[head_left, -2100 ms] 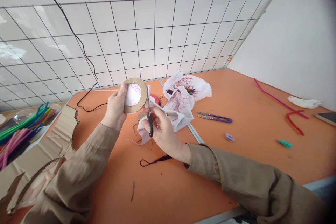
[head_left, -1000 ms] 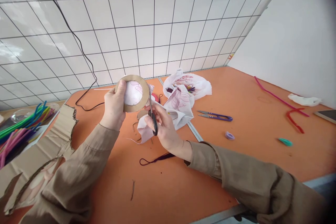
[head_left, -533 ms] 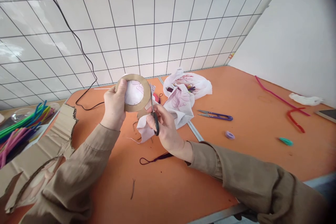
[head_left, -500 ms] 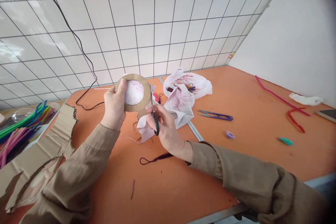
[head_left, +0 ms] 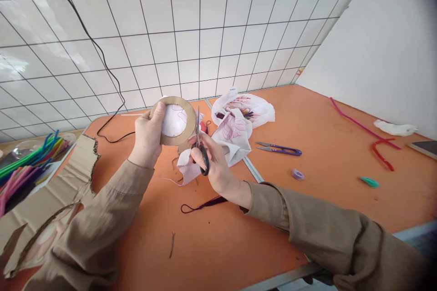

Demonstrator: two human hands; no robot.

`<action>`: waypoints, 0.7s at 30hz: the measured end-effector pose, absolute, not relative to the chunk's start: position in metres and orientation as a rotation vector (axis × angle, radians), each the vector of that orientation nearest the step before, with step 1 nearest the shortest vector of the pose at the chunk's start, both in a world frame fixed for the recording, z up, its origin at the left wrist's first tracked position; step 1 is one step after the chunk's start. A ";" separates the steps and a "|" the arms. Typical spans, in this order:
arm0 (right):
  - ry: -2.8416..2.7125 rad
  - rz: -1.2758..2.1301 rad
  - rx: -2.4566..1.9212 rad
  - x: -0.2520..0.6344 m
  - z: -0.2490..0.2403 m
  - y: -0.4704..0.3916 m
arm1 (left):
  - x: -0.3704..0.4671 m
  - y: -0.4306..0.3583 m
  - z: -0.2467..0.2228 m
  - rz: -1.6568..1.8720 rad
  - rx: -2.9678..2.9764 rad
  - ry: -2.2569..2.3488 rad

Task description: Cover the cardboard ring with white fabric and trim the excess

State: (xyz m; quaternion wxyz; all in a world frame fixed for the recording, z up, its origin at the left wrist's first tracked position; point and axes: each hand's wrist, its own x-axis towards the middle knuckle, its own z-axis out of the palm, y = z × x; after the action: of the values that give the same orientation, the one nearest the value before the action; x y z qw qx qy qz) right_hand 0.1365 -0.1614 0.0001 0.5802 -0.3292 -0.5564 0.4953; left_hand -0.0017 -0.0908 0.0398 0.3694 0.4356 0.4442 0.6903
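Observation:
My left hand [head_left: 149,132] grips the left side of a cardboard ring [head_left: 187,135], thumb on its face. White fabric with purple lines [head_left: 175,120] fills the ring's opening. Black-handled scissors [head_left: 205,160] are in my right hand [head_left: 218,163], blades pointing up beside the ring's right edge. Behind and below my right hand lies loose white cloth [head_left: 235,138] with purple line drawing. A dark tassel [head_left: 205,204] rests on the orange table [head_left: 239,245] just below that hand.
Purple thread snips [head_left: 280,149], a lilac roll [head_left: 298,174], a green item [head_left: 369,182] and red pipe cleaners [head_left: 380,154] lie to the right. A plastic bag [head_left: 261,108] sits behind. Cut cardboard [head_left: 73,168] and colourful pipe cleaners [head_left: 23,170] are left; a black cable [head_left: 102,54] hangs along the tiled wall.
The scissors have turned slightly in my right hand, with their blades now more upright beside the ring. My left hand holds the ring almost unchanged. The whole view has shifted slightly.

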 end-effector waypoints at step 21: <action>-1.290 1.104 -0.849 0.136 0.001 -0.165 | -0.002 -0.094 0.044 1.752 1.120 1.151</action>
State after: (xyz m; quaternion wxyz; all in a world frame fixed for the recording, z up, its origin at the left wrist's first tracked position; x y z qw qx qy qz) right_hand 0.1356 -0.1649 0.0007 0.5824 -0.3637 -0.5523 0.4727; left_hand -0.0015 -0.0937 0.0441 0.3731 0.4373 0.4493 0.6839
